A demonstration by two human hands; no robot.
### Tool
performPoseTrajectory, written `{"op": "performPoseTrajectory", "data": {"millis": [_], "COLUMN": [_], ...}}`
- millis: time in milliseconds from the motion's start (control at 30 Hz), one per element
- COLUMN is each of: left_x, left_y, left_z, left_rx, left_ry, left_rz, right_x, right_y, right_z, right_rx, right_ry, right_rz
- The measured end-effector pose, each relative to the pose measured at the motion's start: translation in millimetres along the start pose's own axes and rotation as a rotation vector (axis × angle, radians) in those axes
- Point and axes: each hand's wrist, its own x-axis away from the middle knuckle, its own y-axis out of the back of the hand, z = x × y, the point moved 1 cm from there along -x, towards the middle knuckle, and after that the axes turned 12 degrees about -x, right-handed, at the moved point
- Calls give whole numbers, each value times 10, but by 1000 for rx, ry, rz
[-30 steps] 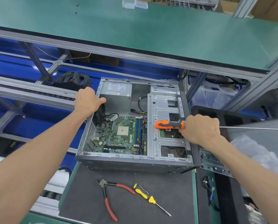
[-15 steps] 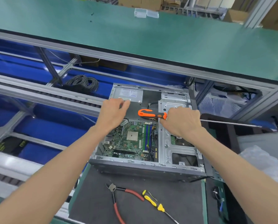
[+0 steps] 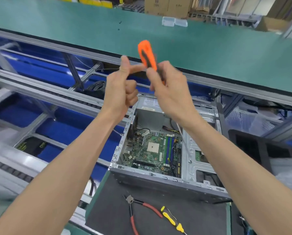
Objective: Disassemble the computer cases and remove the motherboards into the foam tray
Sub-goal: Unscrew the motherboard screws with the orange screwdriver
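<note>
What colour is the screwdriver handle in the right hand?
Orange with black, in the head view: screwdriver handle, right hand.

Your computer case (image 3: 167, 167) lies open on the mat (image 3: 158, 217), the motherboard (image 3: 152, 150) in its left bay. Nearer you on the mat, the pliers (image 3: 135, 212) lie left of the small screwdriver (image 3: 171, 221). Both your hands are raised above the case's far end.
</note>
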Motion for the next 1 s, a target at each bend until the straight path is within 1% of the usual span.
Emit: {"op": "performPoseTrajectory", "data": {"millis": [33, 67, 100, 133, 200, 267, 333, 400, 467, 500, 567, 700, 900, 1000], "left_x": [8, 31, 59, 96, 189, 246, 249, 237, 210, 183, 113, -9, -90, -109], "left_y": [68, 141, 215, 277, 352, 361, 330, 249, 147, 98, 19, -51, -4, -2], "left_z": [67, 167, 291, 420, 643, 775, 843, 872, 867, 859, 847, 895, 1051, 1114], "left_rx": [-121, -315, -518, -669, -828, -930, -954, -909, -851, -834, -833, -878, -1018, -1023], "left_ry": [30, 57, 88, 127, 190, 194, 180, 138, 94, 75, 48, 3, -12, -19], "left_rz": [-65, -145, -209, -247, -243, -201, -155, -76, -4, 8, -15, -82, -106, -133], "right_x": [-46, -87, -122, -151, -168, -150, -124, -119, -138, -150, -171, -215, -299, -341], "right_y": [26, 66, 111, 151, 195, 200, 185, 168, 159, 151, 118, 35, -34, -56], "right_z": [28, 34, 24, -4, -93, -201, -313, -404, -470, -497, -559, -703, -955, -1012], "right_rx": [-82, -153, -195, -214, -260, -285, -228, -152, -87, -51, 5, 24, 46, 36], "right_ry": [-14, -26, -34, -40, -64, -87, -73, -33, 41, 85, 149, 223, 296, 295], "right_rz": [-79, -146, -192, -216, -208, -159, -115, -100, -81, -58, 9, 109, 183, 195]}}
